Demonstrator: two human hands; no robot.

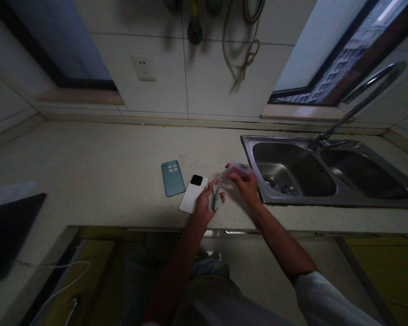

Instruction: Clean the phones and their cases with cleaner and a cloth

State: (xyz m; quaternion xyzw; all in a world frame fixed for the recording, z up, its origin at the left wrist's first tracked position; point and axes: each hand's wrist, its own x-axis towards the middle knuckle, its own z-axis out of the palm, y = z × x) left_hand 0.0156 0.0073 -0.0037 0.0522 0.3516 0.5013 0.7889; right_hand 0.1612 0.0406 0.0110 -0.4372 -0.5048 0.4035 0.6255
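Along the speckled stone countertop (88,154), in the head view, we observe a white smartphone (192,194) lying back-up, its glossy black camera panel showing, just beside a teal moulded phone case (173,178). Our left hand (206,203) is narrowly closed on a small, pale, flat piece (217,198), whose outline is hard to make out. Our right hand (246,186) grips a crinkled clear plastic packet (238,171) bearing a pink label, near the rim of the stainless double-bowl sink (250,145). Our fingers partly hide both items, so their full shapes cannot be confirmed. A slender chrome gooseneck faucet (360,102) curves above the sink.
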